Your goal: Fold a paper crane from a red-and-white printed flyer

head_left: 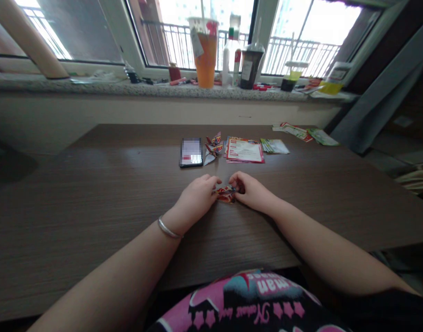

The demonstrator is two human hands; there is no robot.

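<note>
Between my two hands, low over the table, is a small red-and-yellow printed piece of paper (226, 194) with creases in it. My left hand (201, 192) is closed on its left edge, a silver bangle on that wrist. At its right edge, the fingers of my right hand (248, 189) are curled in a pinch. Just beyond lie several folded, crumpled pieces of similar printed paper (214, 146). To their left is a phone (191, 152) with a blurred screen. A stack of printed sheets with red borders (245, 150) lies to their right.
Green-and-white packets (274, 146) lie right of the stack, with more leaflets (294, 132) at the table's far right. Along the windowsill (156, 90) stand a tall orange drink cup (207, 57), a dark drink cup (250, 67), bottles and small clutter. The wooden table (94, 193) spreads to both sides.
</note>
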